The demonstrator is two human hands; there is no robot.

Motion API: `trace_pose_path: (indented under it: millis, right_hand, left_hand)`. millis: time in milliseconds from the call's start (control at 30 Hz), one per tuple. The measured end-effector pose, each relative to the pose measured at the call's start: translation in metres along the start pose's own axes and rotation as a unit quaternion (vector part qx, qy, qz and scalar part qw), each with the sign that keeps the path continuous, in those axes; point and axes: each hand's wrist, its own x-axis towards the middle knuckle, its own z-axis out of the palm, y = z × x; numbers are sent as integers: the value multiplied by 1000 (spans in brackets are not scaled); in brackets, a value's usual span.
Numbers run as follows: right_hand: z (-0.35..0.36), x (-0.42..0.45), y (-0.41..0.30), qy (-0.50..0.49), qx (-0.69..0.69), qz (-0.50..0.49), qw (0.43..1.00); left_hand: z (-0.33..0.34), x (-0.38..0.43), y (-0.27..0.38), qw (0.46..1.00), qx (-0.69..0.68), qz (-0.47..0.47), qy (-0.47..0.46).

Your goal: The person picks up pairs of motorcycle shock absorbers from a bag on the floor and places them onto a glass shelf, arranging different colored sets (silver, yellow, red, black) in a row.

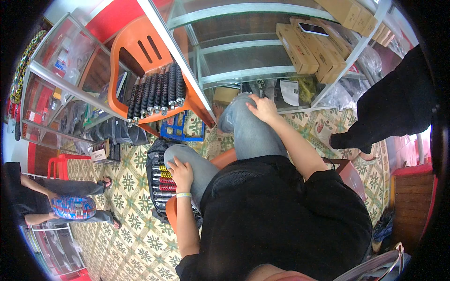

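Observation:
My left hand (182, 174) rests on my left knee in grey-blue jeans (197, 159), fingers apart and empty; a pale band circles the wrist. My right hand (263, 109) lies on my right knee, also holding nothing. Beside my left leg, an opened black bag (152, 203) on the floor holds a row of coil-spring shock absorbers (165, 181), with black, yellow, red and silver springs. Ahead to the left, several black shock absorbers (156, 87) lie side by side on the seat of an orange plastic chair (128, 42).
A glass display case (246, 75) stands before me, with cardboard boxes (316, 52) and a smartphone (313, 29) on it. Under the chair is a blue frame (182, 131). A person at left holds a blue wrapped bundle (74, 207); another person's leg (393, 102) is at right.

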Motion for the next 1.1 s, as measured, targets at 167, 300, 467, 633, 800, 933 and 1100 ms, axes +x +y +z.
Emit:
trace_pose_path:
  millis: [167, 300, 467, 633, 800, 933, 1100]
  right_hand:
    - [0, -4, 6, -18, -7, -23, 1000]
    - [-6, -2, 0, 4, 2, 7, 1000]
    - [4, 2, 7, 7, 16, -12, 1000]
    - [3, -1, 11, 9, 14, -3, 1000]
    - [-2, 2, 4, 20, 24, 23, 999]
    - [3, 0, 12, -3, 16, -5, 1000]
    - [-9, 1, -6, 10, 55, 36, 998]
  left_hand:
    - [-4, 0, 7, 1000, -4, -11, -11]
    - [-3, 0, 7, 1000, -8, -9, -9]
    - [6, 2, -4, 1000, 6, 0, -5]
    - [6, 2, 0, 1000, 5, -3, -2]
    - [3, 0, 0, 1000, 7, -10, -2]
    - [2, 3, 3, 1000, 13, -3, -3]
    - [8, 2, -7, 1000, 13, -3, -3]
